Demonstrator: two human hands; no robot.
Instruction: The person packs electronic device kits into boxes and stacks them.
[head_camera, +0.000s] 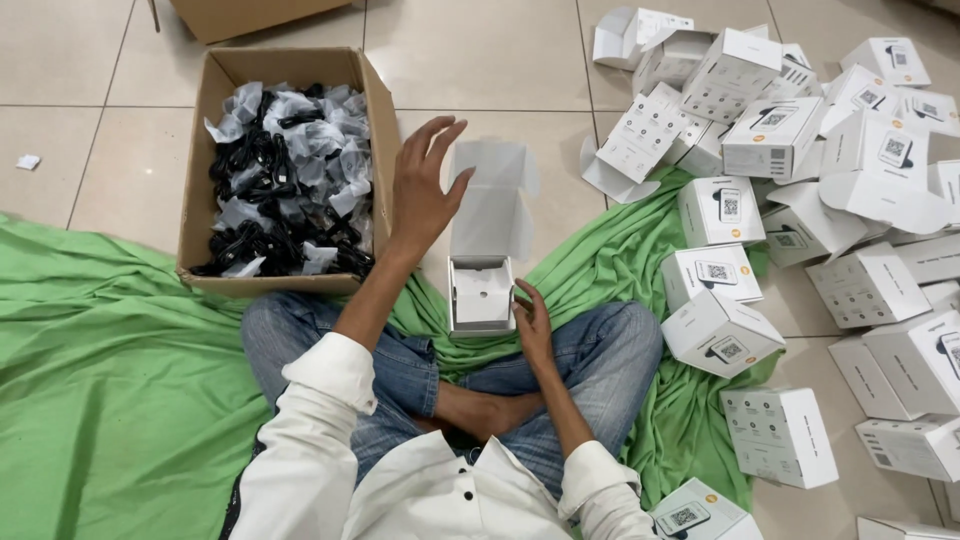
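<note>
I sit cross-legged on a green cloth (110, 380). My right hand (532, 322) grips the right side of a small open white box (482, 293), which stands on the floor in front of my knees with its lid flaps (492, 205) upright. A white insert shows inside it. My left hand (425, 185) is raised with fingers spread and holds nothing. It hovers between the white box and a brown cardboard carton (195, 190). The carton is filled with black cables in clear plastic bags (285, 185).
Several closed and half-open white boxes (800, 170) are heaped on the tiled floor and cloth to my right. Another white box (700, 512) lies by my right elbow. A second brown carton (250, 15) stands at the top edge.
</note>
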